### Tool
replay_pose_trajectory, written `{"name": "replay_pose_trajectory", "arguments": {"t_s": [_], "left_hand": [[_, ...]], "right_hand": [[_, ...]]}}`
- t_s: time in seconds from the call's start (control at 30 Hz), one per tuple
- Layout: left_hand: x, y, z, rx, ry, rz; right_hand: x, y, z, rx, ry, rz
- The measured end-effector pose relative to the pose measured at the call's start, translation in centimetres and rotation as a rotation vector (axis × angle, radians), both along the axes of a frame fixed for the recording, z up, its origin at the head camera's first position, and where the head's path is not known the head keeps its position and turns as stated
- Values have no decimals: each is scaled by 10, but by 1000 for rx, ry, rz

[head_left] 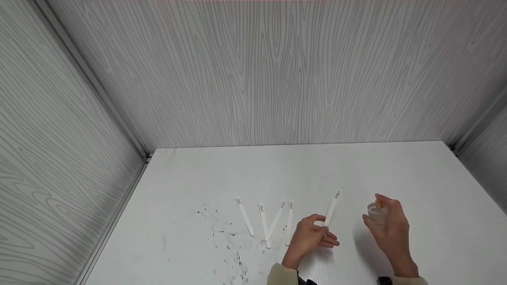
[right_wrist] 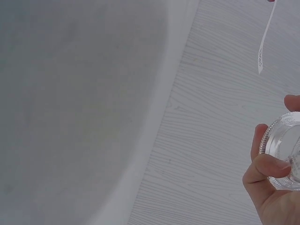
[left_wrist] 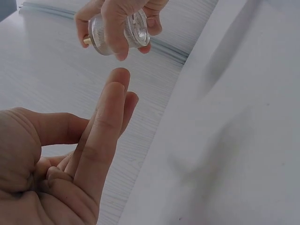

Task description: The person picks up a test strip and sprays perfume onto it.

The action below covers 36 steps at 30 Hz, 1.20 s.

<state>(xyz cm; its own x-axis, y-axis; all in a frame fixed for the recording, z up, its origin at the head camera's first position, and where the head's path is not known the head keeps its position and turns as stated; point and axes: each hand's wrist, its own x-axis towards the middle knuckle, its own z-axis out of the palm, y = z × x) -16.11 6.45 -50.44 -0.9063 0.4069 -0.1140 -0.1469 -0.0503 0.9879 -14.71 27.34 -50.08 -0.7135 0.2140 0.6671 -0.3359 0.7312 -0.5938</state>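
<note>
In the head view, my left hand (head_left: pixel 313 236) pinches the lower end of a white paper test strip (head_left: pixel 332 208), whose printed end points up and away. The strip also shows at the top right of the right wrist view (right_wrist: pixel 265 44). To its right my right hand (head_left: pixel 394 227) grips a small clear ribbed glass spray bottle (head_left: pixel 376 217) with a gold-coloured top, its index finger on that top. The bottle (left_wrist: pixel 97 35) is apart from the left fingertips in the left wrist view. Bottle and strip do not touch.
Several more white strips (head_left: pixel 244 217) lie on the white table (head_left: pixel 190 170) left of the left hand, two of them crossing at their lower ends. Dark marks (head_left: pixel 227 233) speckle the surface farther left. Grey wood-grain panels (head_left: pixel 253 79) stand at the back and sides.
</note>
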Motion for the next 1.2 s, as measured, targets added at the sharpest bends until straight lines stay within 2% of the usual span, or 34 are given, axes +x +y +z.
{"name": "replay_pose_trajectory", "arguments": {"t_s": [0.57,0.9,1.2], "left_hand": [[0,-1,1,-16,-4,14],[-3,-1,1,-15,14,-2],[-3,0,2,-32,4,13]], "right_hand": [[0,1,-3,29,11,1],[-2,3,-2,36,54,-11],[-2,1,-3,26,38,-15]]}}
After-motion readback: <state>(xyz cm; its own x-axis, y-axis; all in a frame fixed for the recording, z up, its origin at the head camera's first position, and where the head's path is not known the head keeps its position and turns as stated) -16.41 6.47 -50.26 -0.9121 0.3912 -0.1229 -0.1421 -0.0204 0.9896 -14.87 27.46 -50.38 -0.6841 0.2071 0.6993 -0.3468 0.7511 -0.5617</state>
